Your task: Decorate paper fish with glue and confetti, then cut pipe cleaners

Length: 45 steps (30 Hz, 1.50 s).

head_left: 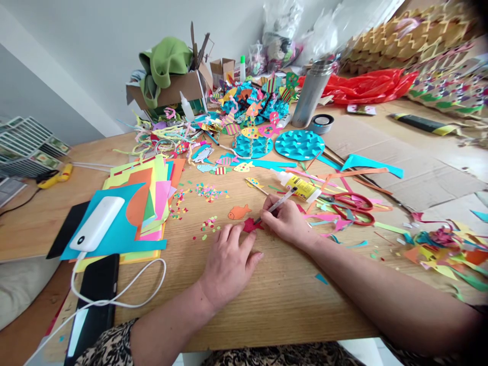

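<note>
Clamping a pen (282,197) in the grip of the right hand (286,221), pointed at red paper (249,225) on the bench (179,290), beside an orange fish (239,212). Touching that paper with the left hand (229,260), spread apart.

Pretty plain room tbh: pale grey wall (118,30) at the back, a lighter slanted band (49,56) on the left with a darker grey section (30,91) below it. Big light-brown wooden table (290,315), visible grain, soft coolish light, faint sheen on top.
</note>
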### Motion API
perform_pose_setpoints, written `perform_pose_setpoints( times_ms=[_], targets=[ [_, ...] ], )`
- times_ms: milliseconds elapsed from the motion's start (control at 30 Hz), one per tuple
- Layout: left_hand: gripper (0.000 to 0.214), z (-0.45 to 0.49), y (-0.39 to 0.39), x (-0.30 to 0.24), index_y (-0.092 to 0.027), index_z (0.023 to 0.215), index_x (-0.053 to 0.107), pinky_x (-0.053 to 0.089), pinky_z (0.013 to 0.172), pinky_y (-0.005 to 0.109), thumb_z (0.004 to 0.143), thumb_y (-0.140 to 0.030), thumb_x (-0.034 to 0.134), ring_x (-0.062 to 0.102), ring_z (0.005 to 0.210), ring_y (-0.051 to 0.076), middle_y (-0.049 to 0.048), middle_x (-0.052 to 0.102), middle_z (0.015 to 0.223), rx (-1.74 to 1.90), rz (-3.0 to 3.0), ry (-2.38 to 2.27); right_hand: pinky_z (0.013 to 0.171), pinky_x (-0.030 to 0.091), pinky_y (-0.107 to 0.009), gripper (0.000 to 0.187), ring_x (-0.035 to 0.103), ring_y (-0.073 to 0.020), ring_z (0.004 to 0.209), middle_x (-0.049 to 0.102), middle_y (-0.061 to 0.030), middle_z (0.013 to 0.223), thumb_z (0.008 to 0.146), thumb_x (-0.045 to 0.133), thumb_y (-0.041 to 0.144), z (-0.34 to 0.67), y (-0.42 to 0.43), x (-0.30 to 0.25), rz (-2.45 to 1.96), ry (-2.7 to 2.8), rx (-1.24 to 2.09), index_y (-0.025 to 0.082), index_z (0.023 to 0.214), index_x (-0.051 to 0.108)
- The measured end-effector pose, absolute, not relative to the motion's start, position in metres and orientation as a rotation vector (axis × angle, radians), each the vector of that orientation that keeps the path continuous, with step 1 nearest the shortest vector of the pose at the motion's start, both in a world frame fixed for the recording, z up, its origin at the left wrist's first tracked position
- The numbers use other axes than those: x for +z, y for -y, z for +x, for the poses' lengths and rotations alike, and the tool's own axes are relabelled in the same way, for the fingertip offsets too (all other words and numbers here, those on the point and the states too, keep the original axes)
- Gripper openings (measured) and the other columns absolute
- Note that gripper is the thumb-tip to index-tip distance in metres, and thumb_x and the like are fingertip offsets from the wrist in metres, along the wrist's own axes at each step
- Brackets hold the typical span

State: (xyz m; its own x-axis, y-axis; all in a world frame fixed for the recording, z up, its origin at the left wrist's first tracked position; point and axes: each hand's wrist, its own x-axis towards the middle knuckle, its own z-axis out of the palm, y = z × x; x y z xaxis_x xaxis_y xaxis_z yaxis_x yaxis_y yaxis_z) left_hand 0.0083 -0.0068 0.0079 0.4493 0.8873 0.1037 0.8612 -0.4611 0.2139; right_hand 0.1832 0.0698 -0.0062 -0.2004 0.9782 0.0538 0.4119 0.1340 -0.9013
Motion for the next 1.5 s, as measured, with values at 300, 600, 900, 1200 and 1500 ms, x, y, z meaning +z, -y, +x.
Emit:
perform_pose_setpoints(
  times_ms=[300, 600, 900, 1200, 1500],
  targets=[
    [0.037, 0.0087, 0.0068, 0.0077, -0.019, 0.122, 0.061, 0.045, 0.097, 0.05, 0.09, -0.037, 0.058, 0.048, 0.112, 0.03, 0.0114, 0.056, 0.121, 0.313, 2.56, -1.55, 0.045, 0.031, -0.023, 0.011, 0.044, -0.01, 0.049, 0.048, 0.0047, 0.053, 0.071, 0.053, 0.024, 0.1847, -0.0697, -0.0067, -1.335, 1.727, 1.031, 0.021, 0.064, 0.046],
    [0.036, 0.0084, 0.0071, 0.008, -0.019, 0.122, 0.061, 0.045, 0.097, 0.051, 0.091, -0.037, 0.057, 0.047, 0.113, 0.03, 0.0113, 0.056, 0.122, 0.306, 2.555, -1.55, 0.045, 0.032, -0.023, 0.009, 0.045, -0.0103, 0.048, 0.049, 0.0042, 0.053, 0.071, 0.053, 0.023, 0.1837, -0.0696, -0.0076, -1.335, 1.707, 1.037, 0.021, 0.064, 0.046],
    [0.036, 0.0078, 0.0069, 0.0074, -0.019, 0.122, 0.061, 0.045, 0.098, 0.051, 0.091, -0.038, 0.057, 0.047, 0.114, 0.03, 0.0116, 0.055, 0.123, 0.31, 2.551, -1.548, 0.046, 0.032, -0.023, 0.01, 0.046, -0.0107, 0.049, 0.05, 0.0037, 0.054, 0.071, 0.052, 0.024, 0.1838, -0.0701, -0.0083, -1.339, 1.709, 1.038, 0.021, 0.065, 0.046],
    [0.036, 0.0085, 0.0066, 0.0067, -0.019, 0.122, 0.061, 0.046, 0.098, 0.051, 0.09, -0.037, 0.058, 0.047, 0.113, 0.03, 0.0116, 0.056, 0.122, 0.319, 2.558, -1.549, 0.045, 0.032, -0.023, 0.01, 0.044, -0.0105, 0.048, 0.049, 0.0044, 0.053, 0.071, 0.052, 0.025, 0.1833, -0.07, -0.0067, -1.338, 1.721, 1.032, 0.021, 0.064, 0.045],
    [0.036, 0.0081, 0.0068, 0.0075, -0.018, 0.122, 0.061, 0.045, 0.098, 0.051, 0.09, -0.036, 0.058, 0.047, 0.113, 0.03, 0.0118, 0.056, 0.121, 0.309, 2.564, -1.552, 0.045, 0.032, -0.023, 0.01, 0.046, -0.0105, 0.049, 0.049, 0.0044, 0.053, 0.072, 0.053, 0.025, 0.1849, -0.0688, -0.0065, -1.357, 1.716, 1.049, 0.021, 0.065, 0.046]
  ],
)
